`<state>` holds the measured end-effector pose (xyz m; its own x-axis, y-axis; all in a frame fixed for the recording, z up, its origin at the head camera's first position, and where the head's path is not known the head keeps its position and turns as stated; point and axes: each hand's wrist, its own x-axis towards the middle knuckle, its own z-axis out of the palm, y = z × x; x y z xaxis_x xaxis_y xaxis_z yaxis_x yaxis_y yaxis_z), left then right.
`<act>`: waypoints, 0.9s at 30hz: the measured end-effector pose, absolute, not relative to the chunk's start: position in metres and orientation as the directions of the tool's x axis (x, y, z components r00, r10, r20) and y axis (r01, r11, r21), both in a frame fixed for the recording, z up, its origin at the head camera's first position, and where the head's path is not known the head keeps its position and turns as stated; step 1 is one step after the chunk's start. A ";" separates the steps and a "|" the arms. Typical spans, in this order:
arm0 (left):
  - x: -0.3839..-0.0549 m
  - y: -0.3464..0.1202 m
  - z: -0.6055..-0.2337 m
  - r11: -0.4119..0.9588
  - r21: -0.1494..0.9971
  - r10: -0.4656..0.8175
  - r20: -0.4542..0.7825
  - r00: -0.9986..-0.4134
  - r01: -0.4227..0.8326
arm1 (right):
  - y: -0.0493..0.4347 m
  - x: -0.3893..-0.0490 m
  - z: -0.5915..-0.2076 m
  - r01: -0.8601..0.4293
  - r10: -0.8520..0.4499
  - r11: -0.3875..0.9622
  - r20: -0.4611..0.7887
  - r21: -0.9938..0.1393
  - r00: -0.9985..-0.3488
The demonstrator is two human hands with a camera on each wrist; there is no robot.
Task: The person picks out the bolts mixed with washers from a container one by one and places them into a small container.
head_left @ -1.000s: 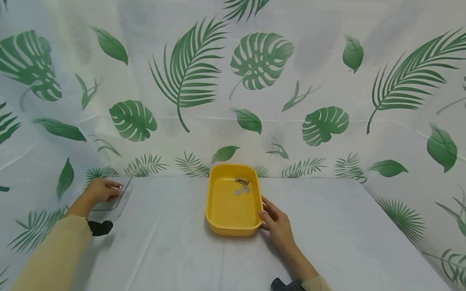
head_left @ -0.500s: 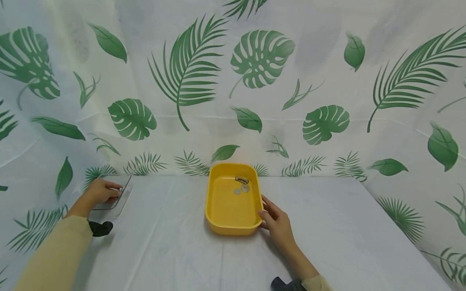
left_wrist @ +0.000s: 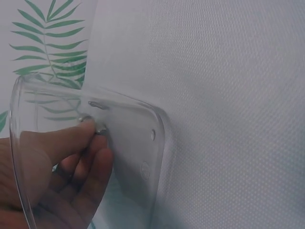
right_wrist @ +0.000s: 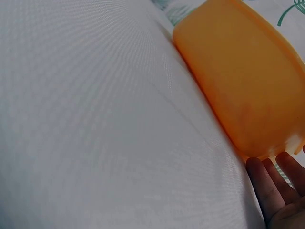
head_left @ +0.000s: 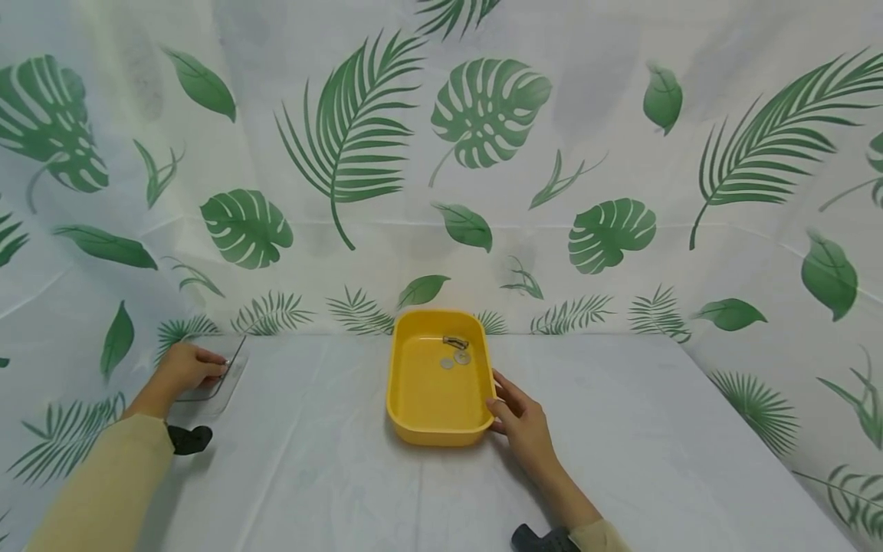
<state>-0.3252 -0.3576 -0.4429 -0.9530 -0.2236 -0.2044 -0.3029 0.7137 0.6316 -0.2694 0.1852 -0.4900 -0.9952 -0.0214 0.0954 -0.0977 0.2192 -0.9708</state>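
Observation:
My left hand point(head_left: 189, 366) reaches into a clear plastic box point(head_left: 237, 376) at the far left of the table. In the left wrist view its thumb and fingertips pinch a small shiny metal piece point(left_wrist: 100, 128), too blurred to name. Another small metal piece point(left_wrist: 98, 104) shows through the box near its far side. At the centre stands a yellow tray point(head_left: 434, 406); my right hand point(head_left: 527, 425) holds its right side, thumb at the rim and fingers against the outer wall. Inside the tray lie a nail clipper-like metal piece point(head_left: 455, 343) and two flat grey discs point(head_left: 462, 357).
A white cloth point(head_left: 331, 475) covers the table. Behind it hangs a leaf-patterned sheet point(head_left: 386, 261), close to the tray's far end and the clear box. A black strap piece point(head_left: 189, 440) sits on the left wrist, another point(head_left: 541, 539) on the right.
The left hand's fingertips have lowered slightly within the clear box. The right hand and tray keep their place; the head view has shifted a little.

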 end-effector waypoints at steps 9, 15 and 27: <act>-0.322 -0.358 -0.438 0.704 0.641 -0.267 -0.158 -0.951 -0.304 | 0.185 -0.269 -0.490 -0.106 -0.025 0.203 0.103 -0.973 -0.994; -0.324 -0.344 -0.418 0.624 0.743 -0.281 -0.074 -0.957 -0.241 | 0.186 -0.269 -0.489 -0.107 -0.026 0.209 0.104 -0.972 -0.994; -0.327 -0.263 -0.365 0.608 0.794 -0.113 0.065 -0.992 -0.017 | 0.185 -0.269 -0.489 -0.111 -0.022 0.219 0.108 -0.969 -0.994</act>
<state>-0.3268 -0.2628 -0.3652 -0.9915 -0.1125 0.0653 -0.0168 0.6082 0.7936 -0.2688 0.1853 -0.4885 -0.9938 -0.0224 0.1085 -0.1107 0.2192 -0.9694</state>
